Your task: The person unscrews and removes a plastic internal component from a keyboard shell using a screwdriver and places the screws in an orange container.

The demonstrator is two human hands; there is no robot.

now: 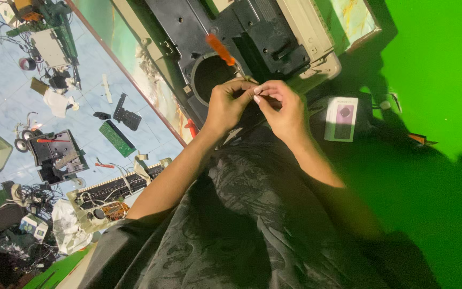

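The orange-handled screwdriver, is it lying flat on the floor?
No, the orange-handled screwdriver is raised over the dark casing, gripped by the left hand.

Two bare forearms and a dark patterned garment

The left hand (225, 104) and the right hand (284, 112) are seen bare, with no gloves, rings or watch visible. The forearms are uncovered up to short sleeves. A dark grey, almost black garment (241, 214) is worn, printed with a faint lighter leaf-like pattern. The fingernails on the right hand are kept short and pale.
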